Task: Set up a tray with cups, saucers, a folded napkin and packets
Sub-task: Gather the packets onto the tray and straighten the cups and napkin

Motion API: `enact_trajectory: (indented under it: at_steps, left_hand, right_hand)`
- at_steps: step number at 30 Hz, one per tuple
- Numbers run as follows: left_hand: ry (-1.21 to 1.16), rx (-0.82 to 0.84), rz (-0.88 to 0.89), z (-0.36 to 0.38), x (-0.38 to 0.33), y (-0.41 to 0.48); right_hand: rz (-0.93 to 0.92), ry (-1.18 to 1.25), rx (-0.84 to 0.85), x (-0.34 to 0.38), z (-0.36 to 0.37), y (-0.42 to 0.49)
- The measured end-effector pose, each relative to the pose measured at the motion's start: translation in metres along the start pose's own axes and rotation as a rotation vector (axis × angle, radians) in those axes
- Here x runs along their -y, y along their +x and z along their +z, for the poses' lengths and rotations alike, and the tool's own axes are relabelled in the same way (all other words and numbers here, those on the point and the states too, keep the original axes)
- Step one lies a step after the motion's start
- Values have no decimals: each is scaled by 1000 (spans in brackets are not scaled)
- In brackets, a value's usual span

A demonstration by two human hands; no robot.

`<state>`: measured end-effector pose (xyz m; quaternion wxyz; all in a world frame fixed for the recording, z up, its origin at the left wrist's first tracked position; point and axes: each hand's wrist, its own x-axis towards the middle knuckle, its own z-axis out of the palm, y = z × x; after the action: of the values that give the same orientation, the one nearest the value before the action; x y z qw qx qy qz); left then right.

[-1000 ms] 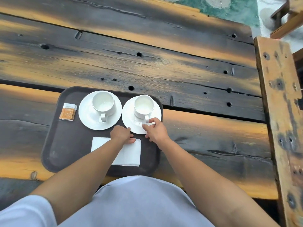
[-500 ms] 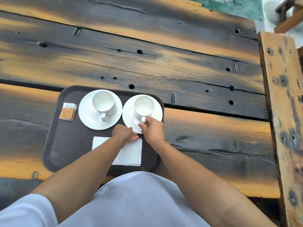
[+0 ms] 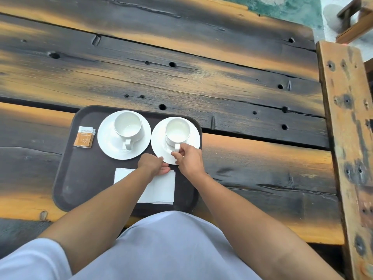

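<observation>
A dark brown tray [image 3: 80, 178] lies on the wooden table. Two white cups stand on white saucers at its far side: the left cup [image 3: 128, 126] on the left saucer [image 3: 109, 142], the right cup [image 3: 177, 131] on the right saucer [image 3: 161, 146]. My right hand [image 3: 188, 159] pinches the right cup's handle. My left hand [image 3: 152, 164] touches the near rim of the right saucer, fingers together. A folded white napkin [image 3: 163, 188] lies under my left wrist. Orange and white packets [image 3: 84, 137] are stacked at the tray's left.
The table [image 3: 222, 77] is of dark and orange planks with holes. A wooden beam [image 3: 347, 138] runs along the right side. A wooden stool [image 3: 357, 19] and green floor show at the top right.
My right hand has moved from the saucer's rim up to the right cup's handle and closed on it. My left hand has shifted slightly right to the saucer's edge.
</observation>
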<state>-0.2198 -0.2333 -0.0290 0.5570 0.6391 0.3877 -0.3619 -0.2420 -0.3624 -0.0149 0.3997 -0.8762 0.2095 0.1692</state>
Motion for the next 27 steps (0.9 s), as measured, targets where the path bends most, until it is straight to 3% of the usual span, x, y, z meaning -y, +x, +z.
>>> enact_trajectory:
  at_steps: [9, 16, 22, 27]
  left_hand:
    - [-5, 12, 28, -9, 3, 0]
    - [51, 15, 42, -39, 14, -7]
    - [104, -53, 61, -88, 21, -7]
    - [120, -149, 129, -127, 2, 2]
  right_hand:
    - [83, 86, 5, 3, 2, -8]
    - [238, 3, 24, -3, 24, -29]
    - [141, -18, 168, 37, 55, -27]
    - [43, 47, 143, 76, 70, -13]
